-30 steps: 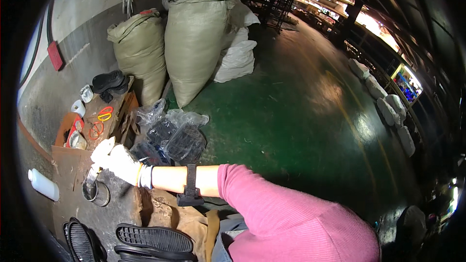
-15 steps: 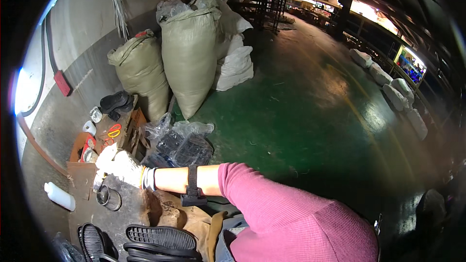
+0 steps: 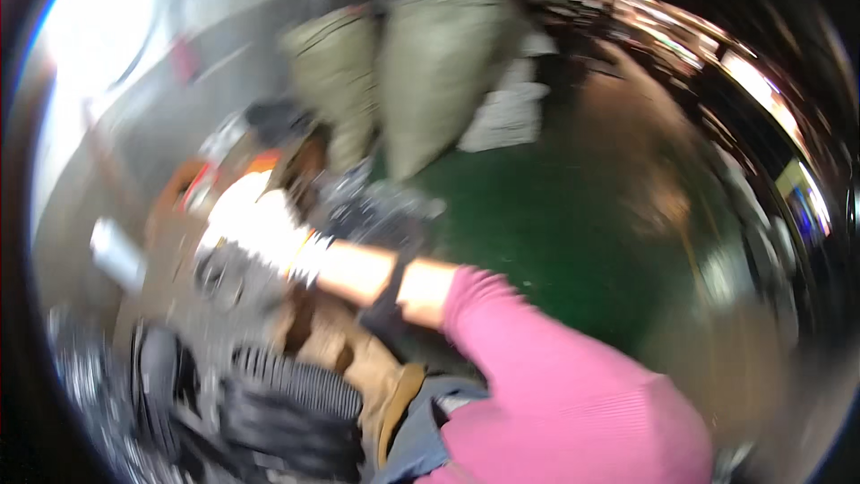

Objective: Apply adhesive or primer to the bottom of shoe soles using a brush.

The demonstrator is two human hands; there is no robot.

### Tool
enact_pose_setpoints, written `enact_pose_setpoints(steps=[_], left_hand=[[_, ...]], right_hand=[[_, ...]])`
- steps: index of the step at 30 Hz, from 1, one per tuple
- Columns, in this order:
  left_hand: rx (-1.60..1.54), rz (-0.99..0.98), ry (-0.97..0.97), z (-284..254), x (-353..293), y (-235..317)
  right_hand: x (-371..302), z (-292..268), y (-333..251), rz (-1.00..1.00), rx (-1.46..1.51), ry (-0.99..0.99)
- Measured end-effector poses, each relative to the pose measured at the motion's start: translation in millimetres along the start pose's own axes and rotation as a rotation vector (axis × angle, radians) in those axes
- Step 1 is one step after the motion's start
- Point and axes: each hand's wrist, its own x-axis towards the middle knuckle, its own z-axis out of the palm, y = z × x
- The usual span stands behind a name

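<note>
My right hand point(image 3: 255, 224), in a white glove, reaches across to the left over the workbench point(image 3: 179, 305). Motion blur and glare smear its fingers, so whether it holds anything cannot be made out. Just below it on the bench stands a small dark round tin point(image 3: 218, 276). Nearer to me lies a stack of black ribbed shoe soles point(image 3: 291, 385), and further left is another black sole point(image 3: 159, 385). My left hand is out of the picture.
A white bottle point(image 3: 116, 255) stands by the wall. Beyond my hand are an open cardboard box point(image 3: 170, 206) and clear plastic bags point(image 3: 376, 206). Large full sacks point(image 3: 439, 72) stand on the green floor point(image 3: 537, 224). Brown cloth point(image 3: 345, 341) covers my lap.
The view has swung, shifting the scene right and blurring it; more soles and plastic now show at lower left. My right hand remains over the bench's far end near the tin.
</note>
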Motion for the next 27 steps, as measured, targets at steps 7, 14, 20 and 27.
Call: enact_pose_setpoints(steps=[7,14,20,27], left_hand=[[-0.671,-0.23,-0.214,-31,18,-24],[-0.765,-0.225,-0.204,-6,-3,1],[-0.784,-0.122,-0.55,8,-2,13],[-0.897,-0.027,-0.473,30,31,31]], right_hand=[[2,44,48,0.099,1.085,-0.05],[20,69,-39,-0.168,0.736,-0.366],[7,105,-70,-0.49,0.442,-0.349],[-19,141,-32,-0.185,0.647,-0.242]])
